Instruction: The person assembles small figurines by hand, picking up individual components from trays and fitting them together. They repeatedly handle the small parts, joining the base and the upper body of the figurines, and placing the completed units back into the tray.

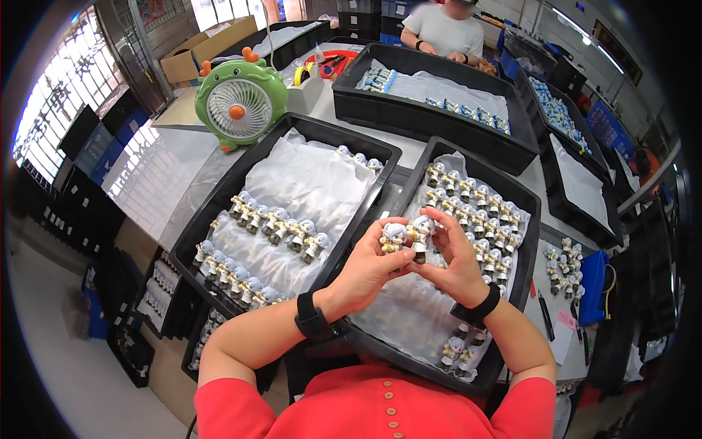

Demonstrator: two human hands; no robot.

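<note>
Above the right-hand black tray [536, 219], my left hand [362, 271] pinches a small pale-haired figurine [394, 237]. Beside it my right hand [461, 271] grips a second figurine [421, 240], with white clothing and dark feet, by its head and lower side. The two figurines are side by side, close together or touching; which, I cannot tell. Beneath my hands, rows of similar figurines [481, 196] stand on white cloth in that tray, with several more at its near right corner. The left-hand black tray [191, 233] holds further rows [276, 225] on white lining.
A green animal-shaped fan [241, 102] stands behind the left tray. Farther back is a large black tray [431, 126] with blue-and-white pieces, and a person [444, 33] works beyond it. On the right lie loose figurines [561, 267], a black pen [546, 316] and a blue container [594, 287].
</note>
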